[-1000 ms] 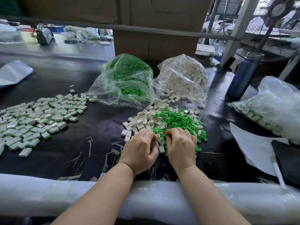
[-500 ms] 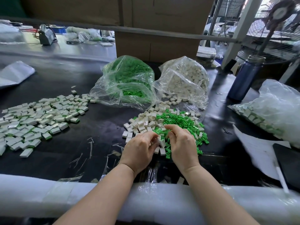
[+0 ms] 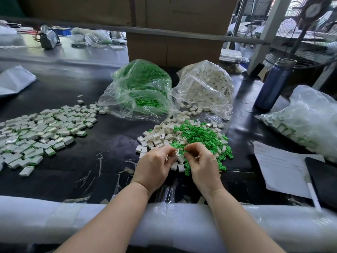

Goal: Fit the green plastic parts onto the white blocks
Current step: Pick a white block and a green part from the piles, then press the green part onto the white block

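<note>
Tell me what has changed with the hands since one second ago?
Both hands lifted off the loose pile. The left hand now pinches a white block; the right hand pinches a green part beside it. Bags, bottle and the finished heap stayed.

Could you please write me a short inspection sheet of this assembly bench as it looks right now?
Surface: black bench top, white padded front edge.
Job's things: mixed loose pile of white blocks and green parts ahead of the hands; assembled pieces spread at left; bag of green parts, bag of white blocks.
Clutter: paper sheet, blue bottle, filled bag at right, plastic scraps.
Grips: left hand pinches a white block; right hand pinches a green part.
Cables: nothing seen on this bench.
Surroundings: cardboard boxes, fan.
</note>
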Demonstrator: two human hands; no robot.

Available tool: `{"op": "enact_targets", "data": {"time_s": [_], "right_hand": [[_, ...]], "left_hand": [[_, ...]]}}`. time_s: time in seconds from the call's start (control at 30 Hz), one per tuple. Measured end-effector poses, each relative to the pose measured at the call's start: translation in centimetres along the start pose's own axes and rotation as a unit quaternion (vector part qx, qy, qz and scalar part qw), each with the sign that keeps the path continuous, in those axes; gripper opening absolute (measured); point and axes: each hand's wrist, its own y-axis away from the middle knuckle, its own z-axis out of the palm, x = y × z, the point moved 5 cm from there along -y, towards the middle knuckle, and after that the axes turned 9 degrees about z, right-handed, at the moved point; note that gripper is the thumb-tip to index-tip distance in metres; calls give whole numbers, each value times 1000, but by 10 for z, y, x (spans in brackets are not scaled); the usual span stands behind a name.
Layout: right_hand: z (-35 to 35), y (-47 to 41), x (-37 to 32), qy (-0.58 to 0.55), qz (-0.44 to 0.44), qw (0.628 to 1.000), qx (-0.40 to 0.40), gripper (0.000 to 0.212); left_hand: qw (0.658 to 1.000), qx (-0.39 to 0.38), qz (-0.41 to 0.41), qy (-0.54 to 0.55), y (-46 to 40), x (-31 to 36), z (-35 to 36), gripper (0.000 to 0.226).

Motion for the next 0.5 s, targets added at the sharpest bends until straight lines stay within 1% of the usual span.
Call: {"op": "enact_targets", "data": {"time_s": [0.1, 0.17, 0.23, 0.33, 0.5], "right_hand": [[3, 1, 0, -36, 6, 999, -16, 16], [4, 2, 1, -56, 10, 998, -24, 12], [2, 1, 2, -79, 20, 996, -21, 12], [-1, 1, 2, -107, 32, 994, -19, 20], [-1, 3, 2, -107, 37, 993, -20, 22]], "left_hand": [[1000, -1, -3, 3, 0, -1, 1, 29], [1000, -1, -2, 2, 0, -2, 1, 33], [1000, 0, -4, 6, 0, -3, 1, 31], [1000, -5, -9, 25, -1, -3, 0, 27], [999, -8, -8, 50, -2, -2, 0, 24]]}}
